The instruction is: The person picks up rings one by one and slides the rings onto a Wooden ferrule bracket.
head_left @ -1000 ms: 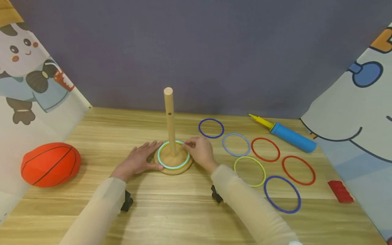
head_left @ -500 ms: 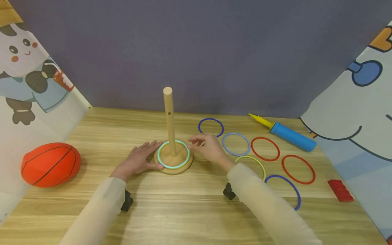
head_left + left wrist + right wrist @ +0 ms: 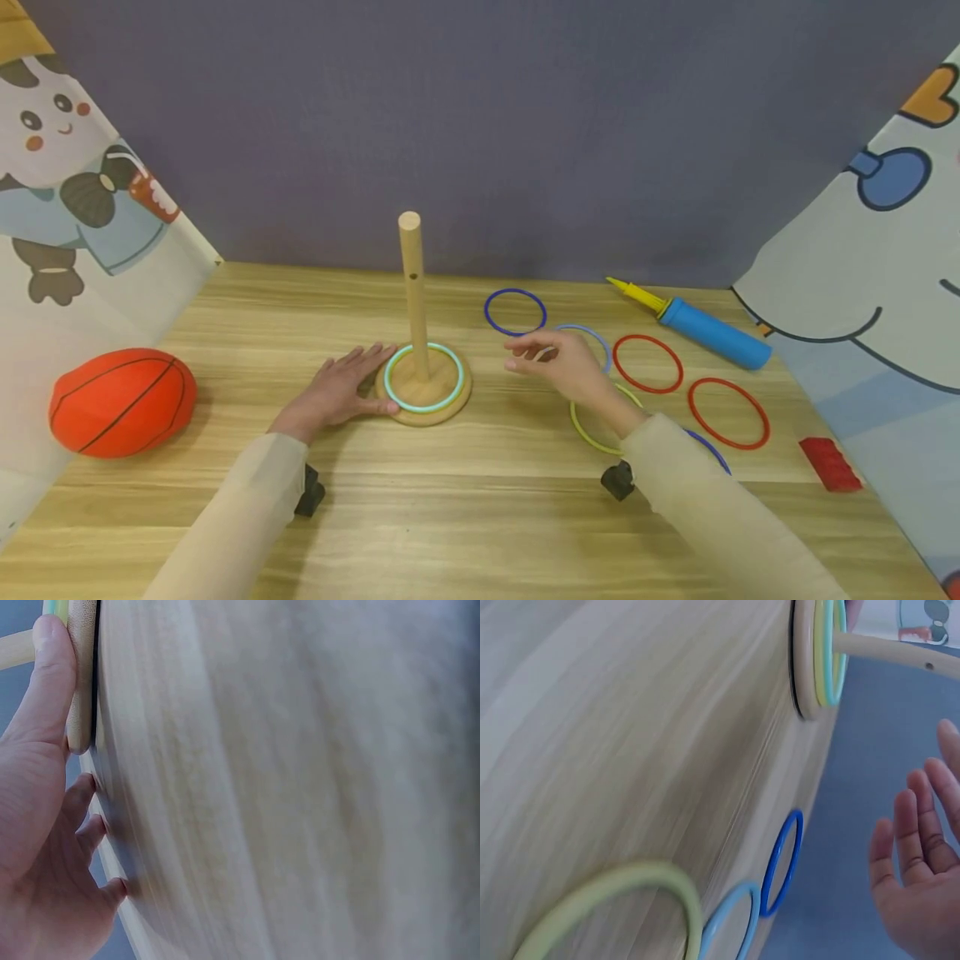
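While the left hand [image 3: 341, 390] lies flat touching the wooden base [image 3: 424, 406], the right hand [image 3: 564, 360] hovers open (holding nothing).

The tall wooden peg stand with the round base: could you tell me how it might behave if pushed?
The tall wooden peg stand probably tips if pushed high, its post being tall over a modest base. Pushed low, it likely slides on the smooth wooden table. The left hand touching the base should steady it.

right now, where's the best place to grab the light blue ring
Probably its near-left rim, from above: the light blue ring lies flat on the table, so pinch the thin hoop there. The right hand hovers open over that side, with the dark blue ring just behind.
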{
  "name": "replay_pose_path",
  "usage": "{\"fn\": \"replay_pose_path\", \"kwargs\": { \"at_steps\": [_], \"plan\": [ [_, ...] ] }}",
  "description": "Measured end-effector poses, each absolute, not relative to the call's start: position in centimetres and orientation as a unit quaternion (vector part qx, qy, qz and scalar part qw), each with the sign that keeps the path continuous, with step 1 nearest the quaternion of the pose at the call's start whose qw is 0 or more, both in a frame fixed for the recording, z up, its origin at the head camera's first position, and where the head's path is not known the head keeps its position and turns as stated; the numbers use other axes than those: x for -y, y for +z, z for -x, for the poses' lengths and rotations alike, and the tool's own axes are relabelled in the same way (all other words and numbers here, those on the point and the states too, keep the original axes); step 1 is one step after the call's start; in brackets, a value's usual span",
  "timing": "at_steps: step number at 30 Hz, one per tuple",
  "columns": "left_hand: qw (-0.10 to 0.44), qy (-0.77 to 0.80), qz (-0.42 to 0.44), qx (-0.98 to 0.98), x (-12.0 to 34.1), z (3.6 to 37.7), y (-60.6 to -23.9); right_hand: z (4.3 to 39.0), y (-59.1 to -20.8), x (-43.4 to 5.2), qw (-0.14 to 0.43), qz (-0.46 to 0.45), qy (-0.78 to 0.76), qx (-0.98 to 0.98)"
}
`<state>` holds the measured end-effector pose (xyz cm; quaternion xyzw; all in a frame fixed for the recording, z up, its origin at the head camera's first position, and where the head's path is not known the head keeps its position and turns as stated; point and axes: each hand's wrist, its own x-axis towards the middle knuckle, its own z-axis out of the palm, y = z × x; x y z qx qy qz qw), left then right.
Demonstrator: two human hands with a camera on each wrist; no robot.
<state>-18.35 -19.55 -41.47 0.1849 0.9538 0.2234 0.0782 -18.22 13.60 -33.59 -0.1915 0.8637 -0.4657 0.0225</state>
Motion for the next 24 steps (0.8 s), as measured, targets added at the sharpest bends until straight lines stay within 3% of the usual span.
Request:
{"fn": "replay_pose_path", "kwargs": {
  "at_steps": [8,18,24],
  "plan": [
    [0.078,0.222,-0.186,-0.954,19.6,18.4,-41.4,18.2,-35.9,-19.6,0.013,0.182,-0.449,-0.875],
    [0.078,0.22,-0.186,-0.954,19.5,18.2,-41.2,14.7,-33.6,-24.0,-0.025,0.149,-0.429,-0.89],
    [0.081,0.218,-0.186,-0.955,19.5,18.2,-41.1,14.2,-35.8,-28.3,-0.039,0.131,-0.397,-0.907]
  ]
}}
